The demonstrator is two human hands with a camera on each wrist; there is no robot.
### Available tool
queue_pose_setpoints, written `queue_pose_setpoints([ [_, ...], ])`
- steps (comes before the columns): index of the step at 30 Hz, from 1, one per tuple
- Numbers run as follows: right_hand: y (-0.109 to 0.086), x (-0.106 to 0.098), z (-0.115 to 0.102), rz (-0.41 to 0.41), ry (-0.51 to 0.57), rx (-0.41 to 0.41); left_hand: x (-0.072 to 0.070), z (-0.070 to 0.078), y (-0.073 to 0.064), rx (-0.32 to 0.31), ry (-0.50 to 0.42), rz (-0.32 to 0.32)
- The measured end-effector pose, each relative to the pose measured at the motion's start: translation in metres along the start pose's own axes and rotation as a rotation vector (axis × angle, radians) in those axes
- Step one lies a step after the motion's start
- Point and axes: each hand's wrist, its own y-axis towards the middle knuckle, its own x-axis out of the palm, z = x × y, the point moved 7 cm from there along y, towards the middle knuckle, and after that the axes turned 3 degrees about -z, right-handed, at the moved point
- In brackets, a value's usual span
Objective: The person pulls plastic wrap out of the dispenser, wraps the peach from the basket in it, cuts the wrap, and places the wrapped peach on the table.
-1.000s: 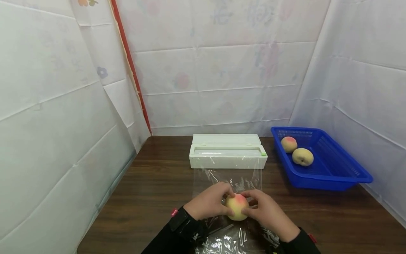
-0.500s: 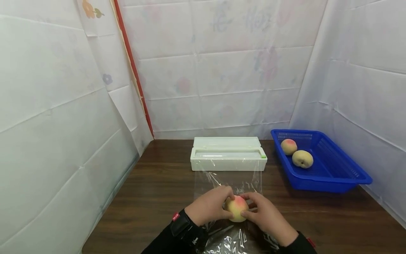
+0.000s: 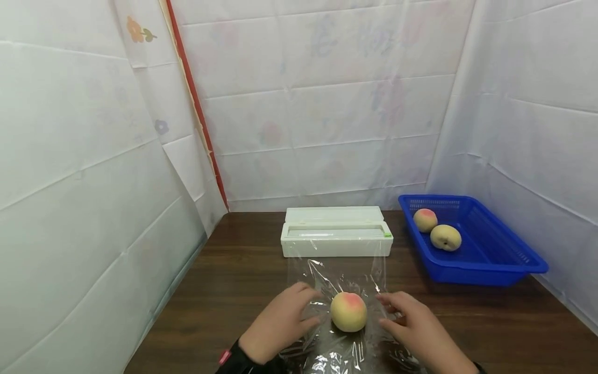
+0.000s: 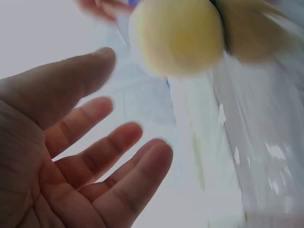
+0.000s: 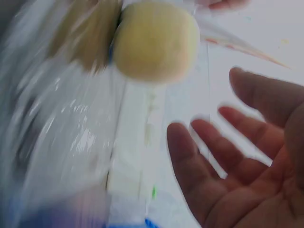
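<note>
A yellow peach with a pink top rests on a sheet of clear plastic wrap spread over the table. To the left of the peach is my left hand, apart from it, fingers loosely bent and empty. My right hand stands off on the other side, likewise holding nothing. Both wrist views show the peach beyond spread fingers, with a gap between. The wrap runs back to a white cling film box with its lid up. Whether the fingertips touch the wrap I cannot tell.
A blue plastic basket stands at the back right with two more peaches in it. The dark wooden table is enclosed by white sheeting at the back and both sides.
Both hands have let go of the peach and moved apart, the left hand to the left and the right hand to the right. The peach stays on the wrap.
</note>
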Motion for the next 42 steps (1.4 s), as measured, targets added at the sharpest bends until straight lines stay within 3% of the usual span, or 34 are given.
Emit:
queue_pose_setpoints([
  [4,-0.026,-0.005,0.008,-0.083,-0.056,-0.195,-0.005,-0.01,-0.032,-0.052,0.017,-0.063],
  [8,-0.041,0.002,0.022,-0.224,-0.029,-0.268,0.0,-0.014,-0.05,-0.07,-0.016,-0.172],
  [12,-0.049,0.011,0.031,-0.283,-0.054,-0.358,0.014,-0.012,-0.055,-0.052,-0.011,-0.261],
  [15,-0.054,0.013,0.038,-0.26,-0.126,-0.434,0.024,-0.01,-0.056,-0.039,0.006,-0.29],
  [20,-0.058,0.017,0.044,-0.218,-0.114,-0.512,0.026,-0.008,-0.055,-0.007,0.063,-0.264],
  [25,-0.058,0.019,0.042,-0.181,-0.104,-0.529,0.025,-0.006,-0.056,0.033,0.111,-0.22],
  [31,-0.057,0.014,0.035,-0.062,-0.206,-0.504,0.025,-0.011,-0.058,-0.052,0.024,-0.237],
  [37,-0.054,0.011,0.034,-0.095,-0.137,-0.364,0.022,-0.01,-0.057,-0.035,0.043,-0.206],
  [42,-0.053,0.009,0.031,-0.089,-0.125,-0.354,0.018,-0.009,-0.056,-0.027,0.067,-0.191],
])
